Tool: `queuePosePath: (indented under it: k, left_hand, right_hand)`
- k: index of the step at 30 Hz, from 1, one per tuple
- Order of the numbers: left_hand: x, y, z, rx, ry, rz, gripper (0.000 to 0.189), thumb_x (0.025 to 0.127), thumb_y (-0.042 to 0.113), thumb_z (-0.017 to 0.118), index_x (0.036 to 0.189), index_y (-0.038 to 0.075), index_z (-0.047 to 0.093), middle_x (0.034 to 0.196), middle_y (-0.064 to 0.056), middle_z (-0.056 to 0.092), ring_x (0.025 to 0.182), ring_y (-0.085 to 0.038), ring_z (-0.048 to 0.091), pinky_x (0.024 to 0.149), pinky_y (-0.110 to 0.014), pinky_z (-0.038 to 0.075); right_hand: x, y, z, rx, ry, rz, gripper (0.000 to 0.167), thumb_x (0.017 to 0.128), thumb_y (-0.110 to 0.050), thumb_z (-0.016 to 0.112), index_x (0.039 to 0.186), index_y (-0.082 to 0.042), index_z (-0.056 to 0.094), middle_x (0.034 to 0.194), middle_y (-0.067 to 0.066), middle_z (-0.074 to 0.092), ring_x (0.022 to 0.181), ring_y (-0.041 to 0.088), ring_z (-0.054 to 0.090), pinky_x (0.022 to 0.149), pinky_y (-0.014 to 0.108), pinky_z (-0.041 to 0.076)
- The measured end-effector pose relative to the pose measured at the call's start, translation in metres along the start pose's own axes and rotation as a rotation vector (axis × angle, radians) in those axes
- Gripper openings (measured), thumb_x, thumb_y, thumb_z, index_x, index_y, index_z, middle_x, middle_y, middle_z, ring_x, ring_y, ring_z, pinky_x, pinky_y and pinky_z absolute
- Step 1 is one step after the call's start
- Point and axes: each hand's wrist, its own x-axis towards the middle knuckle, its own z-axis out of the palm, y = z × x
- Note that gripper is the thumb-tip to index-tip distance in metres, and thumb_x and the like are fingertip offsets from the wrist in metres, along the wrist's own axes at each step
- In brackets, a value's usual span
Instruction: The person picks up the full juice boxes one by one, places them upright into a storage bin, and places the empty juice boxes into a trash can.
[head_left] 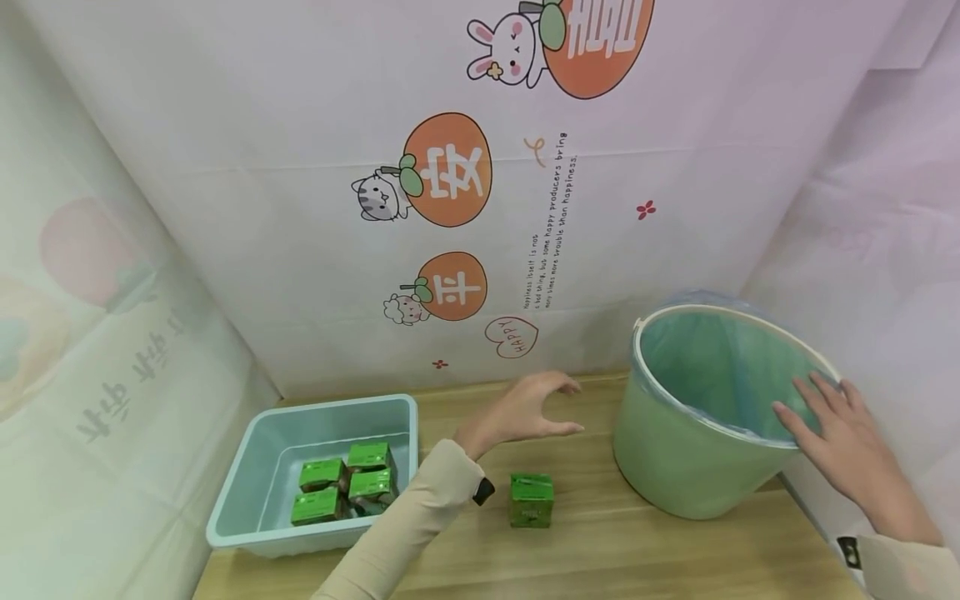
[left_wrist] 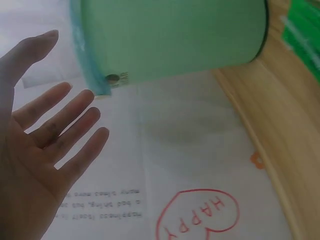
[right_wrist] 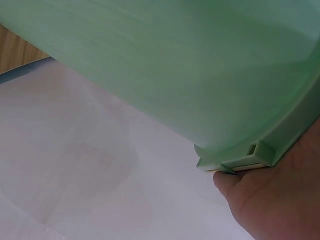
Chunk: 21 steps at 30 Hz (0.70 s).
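A light green bin [head_left: 690, 458] with a clear bag over its rim stands on the wooden table. My right hand [head_left: 855, 450] rests on the bin's near right rim, its fingers reaching over the opening; in the right wrist view this hand [right_wrist: 280, 195] touches the rim from outside. My left hand [head_left: 517, 412] is in the air left of the bin, thumb and fingers spread apart with nothing between them. In the left wrist view that hand [left_wrist: 45, 135] has extended fingers and an empty palm. A small green box [head_left: 531, 502] sits on the table below and nearer than my left hand.
On the left, a pale blue plastic tub [head_left: 258, 487] holds several small green boxes [head_left: 322, 473] at its right side. A white printed cloth [head_left: 300, 233] hangs behind the table. My left forearm [head_left: 405, 525] passes close to the tub's right edge.
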Motion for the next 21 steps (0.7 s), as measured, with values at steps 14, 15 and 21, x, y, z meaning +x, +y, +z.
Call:
queuePosePath:
  k: [14,15,21]
  left_hand:
    - [-0.046,-0.020,0.056,-0.035,-0.088,-0.105,0.071,0.087,0.044,0.088,0.145,0.015,0.060,0.138,-0.001,0.066,0.130,-0.010,0.059,0.109,-0.027,0.048]
    - [-0.048,-0.021,0.059,-0.048,-0.096,-0.115,0.073,0.087,0.044,0.089,0.146,0.015,0.059,0.139,-0.001,0.066,0.130,-0.010,0.059,0.109,-0.028,0.048]
    - [-0.061,-0.030,0.078,-0.070,-0.121,-0.164,0.081,0.084,0.043,0.091,0.151,0.014,0.055,0.147,0.000,0.058,0.134,-0.013,0.055,0.110,-0.029,0.048]
  right_hand:
    - [0.000,0.002,0.001,0.001,0.006,0.015,0.069,0.113,-0.031,0.045,0.152,0.023,0.028,0.158,0.050,0.016,0.152,0.064,-0.010,0.121,0.073,-0.010]
    - [0.000,0.002,0.000,0.002,0.005,0.016,0.069,0.113,-0.031,0.045,0.152,0.023,0.028,0.158,0.050,0.016,0.151,0.064,-0.010,0.120,0.074,-0.010]
    - [0.000,0.004,0.001,0.005,0.002,0.010,0.069,0.113,-0.031,0.045,0.152,0.023,0.028,0.159,0.049,0.015,0.152,0.063,-0.010,0.121,0.072,-0.011]
